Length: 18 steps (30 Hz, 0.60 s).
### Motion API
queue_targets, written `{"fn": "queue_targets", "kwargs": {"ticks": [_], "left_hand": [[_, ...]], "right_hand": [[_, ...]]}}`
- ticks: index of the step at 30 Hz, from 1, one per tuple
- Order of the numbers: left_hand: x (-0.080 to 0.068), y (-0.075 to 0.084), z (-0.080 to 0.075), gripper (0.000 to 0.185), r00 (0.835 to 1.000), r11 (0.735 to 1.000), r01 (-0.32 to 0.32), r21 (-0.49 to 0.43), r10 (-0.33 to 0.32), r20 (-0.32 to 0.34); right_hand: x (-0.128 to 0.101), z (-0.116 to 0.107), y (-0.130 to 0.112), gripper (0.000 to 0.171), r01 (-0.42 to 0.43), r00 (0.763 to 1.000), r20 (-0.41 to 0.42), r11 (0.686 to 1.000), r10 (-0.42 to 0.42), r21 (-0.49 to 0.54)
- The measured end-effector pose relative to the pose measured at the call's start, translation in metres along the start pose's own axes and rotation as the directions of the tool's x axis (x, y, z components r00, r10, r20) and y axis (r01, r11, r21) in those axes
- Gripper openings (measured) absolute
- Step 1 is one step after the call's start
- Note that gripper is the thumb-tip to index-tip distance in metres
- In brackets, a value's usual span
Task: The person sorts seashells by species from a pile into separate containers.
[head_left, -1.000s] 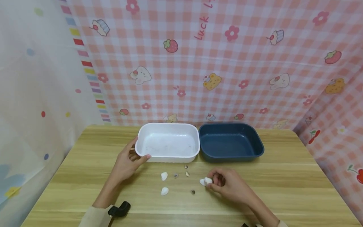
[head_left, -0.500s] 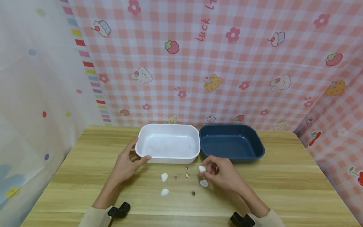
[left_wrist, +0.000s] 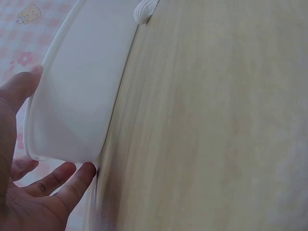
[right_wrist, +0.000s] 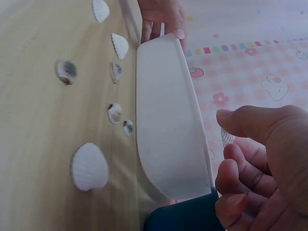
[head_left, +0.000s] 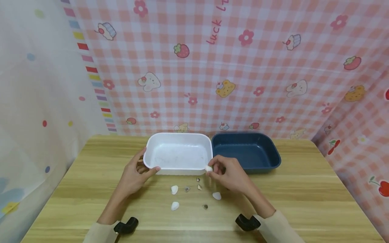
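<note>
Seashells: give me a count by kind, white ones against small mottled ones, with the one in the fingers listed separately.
White seashells on the wooden table: 3
Small mottled seashells on the table: 4
White seashell pinched in the right hand: 1
Total: 8

Checked cloth (head_left: 200, 67) behind a wood-grain table (head_left: 304, 202)
Flowers (head_left: 246, 37), strawberries (head_left: 182, 50), cupcakes (head_left: 107, 31) and the word "luck" (head_left: 214, 32) decorate the pink-and-white cloth; a white sheet (head_left: 27, 87) with coloured spots hangs at the left, and cherries (head_left: 384, 189) show at the far right.
</note>
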<state>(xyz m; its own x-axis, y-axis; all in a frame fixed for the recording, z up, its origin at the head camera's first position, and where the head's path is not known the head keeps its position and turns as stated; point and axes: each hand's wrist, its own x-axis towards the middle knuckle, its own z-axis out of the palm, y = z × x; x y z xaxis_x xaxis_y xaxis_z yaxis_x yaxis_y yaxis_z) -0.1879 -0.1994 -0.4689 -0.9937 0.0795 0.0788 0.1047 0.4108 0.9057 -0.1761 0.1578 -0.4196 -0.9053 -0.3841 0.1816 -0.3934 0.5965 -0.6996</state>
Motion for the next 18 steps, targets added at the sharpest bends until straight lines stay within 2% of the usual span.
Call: {"fn": "queue_targets", "kwargs": {"ticks": [6,14,18], "left_hand": [[0.001,-0.001,-0.001,0.099,1.000,1.000,-0.004,-0.013,0.004,0.001],[0.001,-0.001,0.000,0.099,1.000,1.000,0.003,-0.007,-0.003,0.004],[0.000,-0.001,0.000,0.099,1.000,1.000,0.014,-0.009,-0.014,0.001]], "right_hand": [[0.015,0.001,-0.003,0.019,-0.015,1.000,-0.014,1.000,0.015,-0.017],[0.037,0.003,-0.003,0.019,0.016,0.999,-0.047,1.000,-0.016,-0.014],[0.047,0.004,-0.005,0.020,0.001,1.000,-0.028,1.000,-0.001,-0.018]]}}
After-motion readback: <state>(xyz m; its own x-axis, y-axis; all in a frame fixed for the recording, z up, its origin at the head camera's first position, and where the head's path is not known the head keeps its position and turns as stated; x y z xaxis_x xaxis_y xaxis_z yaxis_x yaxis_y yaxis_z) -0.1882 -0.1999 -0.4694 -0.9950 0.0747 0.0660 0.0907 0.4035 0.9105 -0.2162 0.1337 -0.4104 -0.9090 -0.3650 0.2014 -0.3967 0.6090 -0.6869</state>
